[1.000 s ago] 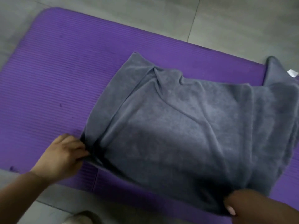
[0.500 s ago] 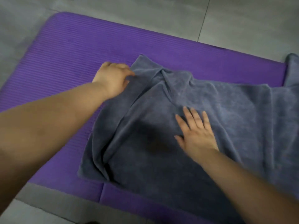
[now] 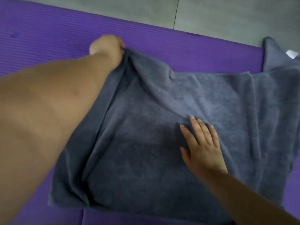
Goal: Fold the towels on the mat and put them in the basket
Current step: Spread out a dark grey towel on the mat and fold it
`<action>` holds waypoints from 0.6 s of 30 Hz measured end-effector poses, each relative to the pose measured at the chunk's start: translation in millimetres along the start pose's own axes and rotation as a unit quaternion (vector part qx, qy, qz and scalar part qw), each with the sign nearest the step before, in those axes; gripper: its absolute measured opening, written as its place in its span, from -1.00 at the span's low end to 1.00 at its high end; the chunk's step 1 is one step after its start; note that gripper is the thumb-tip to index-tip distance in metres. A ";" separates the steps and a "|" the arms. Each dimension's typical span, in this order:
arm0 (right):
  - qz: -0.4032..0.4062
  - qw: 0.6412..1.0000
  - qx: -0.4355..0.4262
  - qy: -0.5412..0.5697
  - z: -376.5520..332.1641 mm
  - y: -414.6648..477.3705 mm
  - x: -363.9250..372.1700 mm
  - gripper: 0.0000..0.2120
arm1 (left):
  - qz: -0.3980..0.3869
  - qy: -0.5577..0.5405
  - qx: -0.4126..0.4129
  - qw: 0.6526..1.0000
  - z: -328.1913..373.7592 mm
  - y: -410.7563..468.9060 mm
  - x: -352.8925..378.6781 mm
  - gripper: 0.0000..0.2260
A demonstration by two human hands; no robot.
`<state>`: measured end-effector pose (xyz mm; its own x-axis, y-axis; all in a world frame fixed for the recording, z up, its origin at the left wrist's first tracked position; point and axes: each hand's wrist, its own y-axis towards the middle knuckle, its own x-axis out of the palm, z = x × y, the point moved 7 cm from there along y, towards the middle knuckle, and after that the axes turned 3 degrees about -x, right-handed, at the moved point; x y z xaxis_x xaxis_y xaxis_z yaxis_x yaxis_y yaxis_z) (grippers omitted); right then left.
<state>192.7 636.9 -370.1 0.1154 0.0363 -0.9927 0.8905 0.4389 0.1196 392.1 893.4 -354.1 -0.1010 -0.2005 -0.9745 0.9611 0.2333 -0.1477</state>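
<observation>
**Grey towel** point(image 3: 146, 143): one, terry cloth. It lies spread over the middle and right of the mat, partly doubled over, with a long fold running near to far along its left side. Creases run diagonally from its far-left corner toward the centre. Its near-left corner lies flat on the mat.

**Purple mat** point(image 3: 48, 38): ribbed, under the towel, and bare at left, along the far side and in a strip at the near edge.

**Left hand** point(image 3: 105, 46): at the towel's far-left corner, fingers curled and gripping the cloth there, which is bunched and slightly raised. The hand is blurred. Its forearm crosses the left of the view, over the towel's left edge.

**Right hand** point(image 3: 203, 146): palm down on the towel, right of centre, fingers straight and slightly spread, pressing on the cloth and holding nothing. The fingertips lie at the foot of the diagonal crease.

**White label** point(image 3: 292, 54): on a grey flap at the far right. Whether that flap belongs to the same towel cannot be told.

**Tiled floor** point(image 3: 227, 13): grey, beyond the mat's far edge.
</observation>
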 end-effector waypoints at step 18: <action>-0.114 0.993 -0.014 -0.009 -34.6 15.6 36.1 -0.41 | 0.056 -0.186 0.015 0.981 -130.7 -259.0 38.3 -0.82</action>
<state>195.5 676.1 -404.7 -0.0804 -0.0821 -0.9934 0.8822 0.4580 -0.1092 105.7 949.7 -375.3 0.1011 -0.5097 -0.8544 0.9687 0.2462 -0.0322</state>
